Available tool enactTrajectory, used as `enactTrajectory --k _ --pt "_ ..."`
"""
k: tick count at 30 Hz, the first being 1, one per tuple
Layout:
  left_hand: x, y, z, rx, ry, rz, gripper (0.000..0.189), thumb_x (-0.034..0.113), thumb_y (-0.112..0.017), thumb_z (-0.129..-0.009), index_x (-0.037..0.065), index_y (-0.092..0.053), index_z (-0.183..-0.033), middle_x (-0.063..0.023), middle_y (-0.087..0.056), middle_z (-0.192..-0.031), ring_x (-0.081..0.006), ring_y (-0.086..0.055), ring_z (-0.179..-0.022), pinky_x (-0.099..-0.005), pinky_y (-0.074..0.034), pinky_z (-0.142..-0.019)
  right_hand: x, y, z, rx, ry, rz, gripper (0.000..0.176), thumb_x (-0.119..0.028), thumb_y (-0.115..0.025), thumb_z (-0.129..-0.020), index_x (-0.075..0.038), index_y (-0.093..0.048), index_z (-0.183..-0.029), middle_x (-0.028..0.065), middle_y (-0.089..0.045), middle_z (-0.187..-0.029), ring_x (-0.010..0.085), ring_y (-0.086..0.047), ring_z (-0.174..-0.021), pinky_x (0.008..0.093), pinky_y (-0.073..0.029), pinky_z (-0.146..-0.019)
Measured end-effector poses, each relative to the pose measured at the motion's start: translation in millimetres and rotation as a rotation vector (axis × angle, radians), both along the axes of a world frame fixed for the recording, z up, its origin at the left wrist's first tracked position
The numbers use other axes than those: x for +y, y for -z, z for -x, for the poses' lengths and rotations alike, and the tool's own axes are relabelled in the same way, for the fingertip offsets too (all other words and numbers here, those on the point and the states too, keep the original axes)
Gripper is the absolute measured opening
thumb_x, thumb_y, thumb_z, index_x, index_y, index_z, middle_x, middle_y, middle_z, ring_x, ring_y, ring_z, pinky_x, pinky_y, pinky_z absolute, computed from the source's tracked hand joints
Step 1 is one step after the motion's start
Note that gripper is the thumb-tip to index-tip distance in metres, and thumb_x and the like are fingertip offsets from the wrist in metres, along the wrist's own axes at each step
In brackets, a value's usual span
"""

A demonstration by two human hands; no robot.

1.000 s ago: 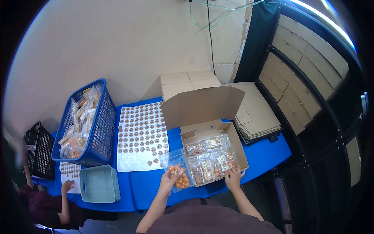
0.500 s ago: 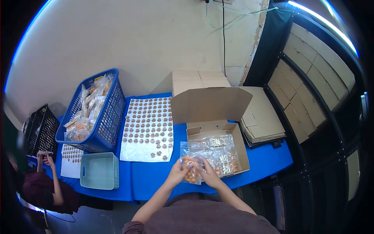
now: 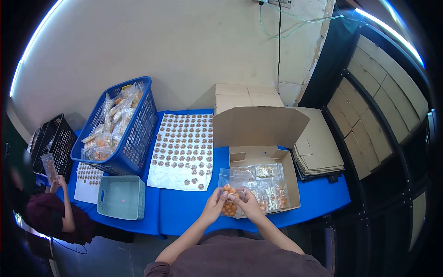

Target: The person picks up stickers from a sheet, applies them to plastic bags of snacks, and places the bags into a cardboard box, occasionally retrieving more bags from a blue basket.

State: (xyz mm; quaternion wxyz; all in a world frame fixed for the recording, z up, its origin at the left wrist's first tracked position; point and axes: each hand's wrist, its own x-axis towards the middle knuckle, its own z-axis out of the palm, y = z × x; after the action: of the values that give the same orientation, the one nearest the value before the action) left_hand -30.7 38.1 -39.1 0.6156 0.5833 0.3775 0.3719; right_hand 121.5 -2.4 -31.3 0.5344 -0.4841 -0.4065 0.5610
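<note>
A clear plastic bag of orange balls [image 3: 229, 209] is held between my two hands over the table's front edge, at the near left corner of an open cardboard box [image 3: 295, 184]. My left hand [image 3: 213, 206] pinches the bag's left side. On its right side, my right hand [image 3: 249, 206] grips it, with both thumbs close to a round sticker [image 3: 231, 196]. Inside the box lie several clear bags with white and orange pieces [image 3: 272, 196]. Left of the box is a white sheet [image 3: 173, 177] with rows of round brown stickers.
A blue basket [image 3: 138, 134] full of filled bags stands at the left, behind an empty pale green tray [image 3: 121, 198]. Flat cardboard [image 3: 316, 138] is stacked at the right. At far left another person [image 3: 57, 212] holds a bag beside a black basket [image 3: 60, 143].
The view has shifted slightly, so the table things appear further right. My thumbs are now closer together on the bag. The other person's hands have a bag raised in view.
</note>
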Motion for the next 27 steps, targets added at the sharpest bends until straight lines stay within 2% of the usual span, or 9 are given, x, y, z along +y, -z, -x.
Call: enactTrajectory --k 6,8,12,16,19,21,24,25,27 --pt "-11 6 -9 0.051 -0.14 -0.126 0.035 0.029 -0.044 -0.099 0.0 -0.051 -0.116 -0.0137 -0.063 -0.105 -0.0188 -0.059 -0.1 -0.0322 -0.046 -0.085 -3 12 -6 0.025 -0.007 -0.026 0.027 -0.015 -0.057 -0.094 -0.001 -0.05 -0.115 0.008 -0.061 -0.106 0.0108 -0.058 -0.097 0.0255 -0.047 -0.084" --pt "-12 12 -7 0.007 -0.151 -0.125 0.035 0.029 -0.046 -0.099 -0.001 -0.051 -0.117 -0.0138 -0.064 -0.105 -0.0177 -0.06 -0.098 -0.0314 -0.048 -0.082 -1 12 -6 0.148 0.0 0.001 0.026 -0.019 -0.058 -0.094 -0.002 -0.052 -0.112 0.0059 -0.061 -0.102 0.0097 -0.058 -0.094 0.0245 -0.046 -0.082" --pt "-10 11 3 0.098 -0.168 -0.072 0.035 0.028 -0.049 -0.098 -0.001 -0.05 -0.117 -0.0132 -0.064 -0.102 -0.0159 -0.061 -0.095 -0.0298 -0.048 -0.079 5 19 25 -0.034 0.116 -0.075 0.023 -0.013 -0.055 -0.095 0.001 -0.051 -0.112 0.0075 -0.061 -0.102 0.0107 -0.058 -0.095 0.0249 -0.047 -0.083" --pt "-2 11 11 -0.016 -0.323 -0.064 0.032 0.028 -0.05 -0.098 0.0 -0.051 -0.113 -0.0088 -0.065 -0.094 -0.0101 -0.061 -0.087 -0.0257 -0.05 -0.073 16 18 44 -0.016 0.091 -0.094 0.023 -0.015 -0.055 -0.095 0.002 -0.052 -0.111 0.0093 -0.061 -0.101 0.0118 -0.059 -0.093 0.0259 -0.048 -0.082" --pt "1 3 16 0.167 -0.24 0.015 0.034 0.029 -0.05 -0.098 -0.001 -0.049 -0.114 -0.0087 -0.064 -0.089 -0.0104 -0.061 -0.081 -0.0267 -0.05 -0.066 19 25 40 0.016 0.119 -0.056 0.024 -0.016 -0.054 -0.096 0.002 -0.051 -0.111 0.0087 -0.063 -0.097 0.0111 -0.06 -0.086 0.024 -0.049 -0.074" --pt "2 -14 8 0.297 -0.019 0.0 0.034 0.028 -0.049 -0.097 0.001 -0.041 -0.117 -0.0152 -0.064 -0.091 -0.0243 -0.065 -0.085 -0.0315 -0.05 -0.075 20 24 30 0.104 0.179 -0.021 0.023 -0.017 -0.055 -0.095 0.002 -0.053 -0.11 0.008 -0.064 -0.092 0.0103 -0.061 -0.078 0.0214 -0.049 -0.064" --pt "4 -6 -1 0.179 0.103 -0.13 0.043 0.029 -0.051 -0.096 0.002 -0.033 -0.124 -0.0175 -0.061 -0.1 -0.0245 -0.063 -0.087 -0.0333 -0.049 -0.077 20 19 8 0.069 0.196 -0.018 0.022 -0.017 -0.056 -0.095 0.001 -0.055 -0.107 0.0086 -0.064 -0.093 0.0103 -0.061 -0.079 0.0213 -0.049 -0.065" --pt "3 4 -8 0.143 0.125 -0.235 0.05 0.031 -0.053 -0.096 0.002 -0.029 -0.129 -0.018 -0.057 -0.11 -0.0228 -0.06 -0.095 -0.0346 -0.048 -0.081 17 12 -1 0.069 0.186 0.036 0.022 -0.018 -0.058 -0.094 0.001 -0.058 -0.106 0.0088 -0.065 -0.094 0.01 -0.061 -0.081 0.0221 -0.049 -0.068" --pt "-2 23 -22 0.049 0.121 -0.206 0.052 0.032 -0.052 -0.096 0.001 -0.028 -0.13 -0.0176 -0.056 -0.112 -0.0218 -0.059 -0.098 -0.0341 -0.048 -0.081 13 13 -20 0.051 0.152 0.06 0.023 -0.018 -0.06 -0.093 0.001 -0.058 -0.106 0.0086 -0.065 -0.094 0.0101 -0.061 -0.082 0.0227 -0.049 -0.07"
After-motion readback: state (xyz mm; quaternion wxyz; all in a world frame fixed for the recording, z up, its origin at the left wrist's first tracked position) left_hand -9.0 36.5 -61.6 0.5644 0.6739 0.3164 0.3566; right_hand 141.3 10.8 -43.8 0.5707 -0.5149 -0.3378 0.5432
